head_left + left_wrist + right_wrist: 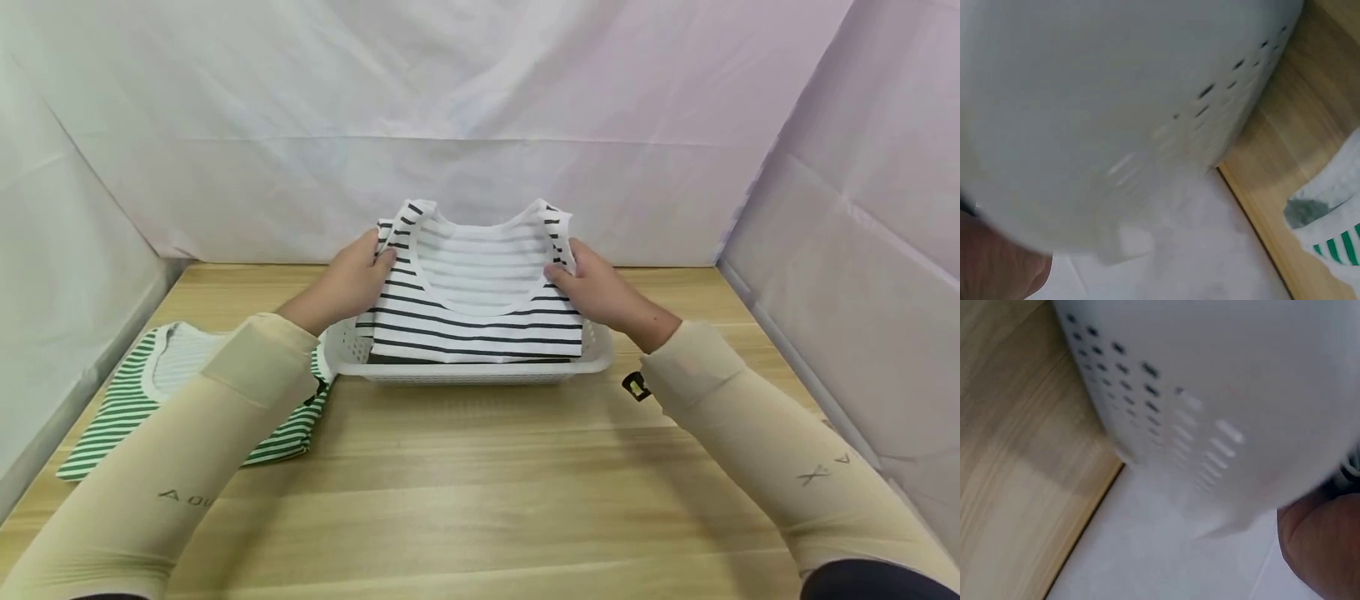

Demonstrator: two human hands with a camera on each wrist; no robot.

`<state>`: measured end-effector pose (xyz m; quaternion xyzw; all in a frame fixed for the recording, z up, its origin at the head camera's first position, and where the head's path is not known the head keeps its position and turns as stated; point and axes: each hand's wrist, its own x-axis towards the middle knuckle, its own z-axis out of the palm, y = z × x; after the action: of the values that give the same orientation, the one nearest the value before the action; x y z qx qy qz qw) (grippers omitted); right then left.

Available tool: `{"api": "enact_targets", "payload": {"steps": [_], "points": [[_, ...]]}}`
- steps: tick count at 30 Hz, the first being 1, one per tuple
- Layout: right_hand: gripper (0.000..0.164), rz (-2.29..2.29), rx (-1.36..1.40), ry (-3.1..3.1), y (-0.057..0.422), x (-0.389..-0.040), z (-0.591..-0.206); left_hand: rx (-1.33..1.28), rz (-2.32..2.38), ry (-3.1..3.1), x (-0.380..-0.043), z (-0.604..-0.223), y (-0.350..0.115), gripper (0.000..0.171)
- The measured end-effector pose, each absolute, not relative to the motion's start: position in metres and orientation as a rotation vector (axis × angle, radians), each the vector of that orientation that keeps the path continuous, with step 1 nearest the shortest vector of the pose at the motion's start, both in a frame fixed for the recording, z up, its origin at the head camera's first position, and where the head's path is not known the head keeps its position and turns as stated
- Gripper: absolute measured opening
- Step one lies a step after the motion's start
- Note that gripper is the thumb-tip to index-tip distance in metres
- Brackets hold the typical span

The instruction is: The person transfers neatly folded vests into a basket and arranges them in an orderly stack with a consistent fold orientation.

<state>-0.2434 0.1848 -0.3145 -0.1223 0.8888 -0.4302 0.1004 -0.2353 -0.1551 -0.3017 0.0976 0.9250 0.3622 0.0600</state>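
A folded white shirt with black stripes [480,329] is held over the white perforated basket [480,375], its wide neckline facing up. My left hand [348,279] pinches the shirt's left shoulder, thumb on top. On the other side my right hand [600,283] pinches the right shoulder in the same way. The shirt's lower part sits within the basket rim, and a dark strip shows beneath it. Both wrist views are mostly filled by the basket's side wall [1116,94], with only a bit of each hand at the edge.
A green-striped white shirt [120,417] lies folded on the wooden table [480,500] at the left, partly behind the left sleeve. White cloth walls [480,83] enclose the back and both sides. A small black and yellow piece [637,386] shows beside the right wrist.
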Motion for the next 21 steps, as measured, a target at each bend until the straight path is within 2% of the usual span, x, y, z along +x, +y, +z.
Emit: {"api": "enact_targets", "payload": {"steps": [10, 21], "points": [[0.051, -0.931, -0.436, 2.709, 0.174, -0.251, -0.329, 0.346, 0.630, 2.915, -0.231, -0.322, -0.148, 0.030], [0.066, -0.546, -0.524, 2.800, 0.166, -0.250, -0.337, 0.438, 0.230, 3.147, -0.233, -0.334, -0.143, 0.024]]}}
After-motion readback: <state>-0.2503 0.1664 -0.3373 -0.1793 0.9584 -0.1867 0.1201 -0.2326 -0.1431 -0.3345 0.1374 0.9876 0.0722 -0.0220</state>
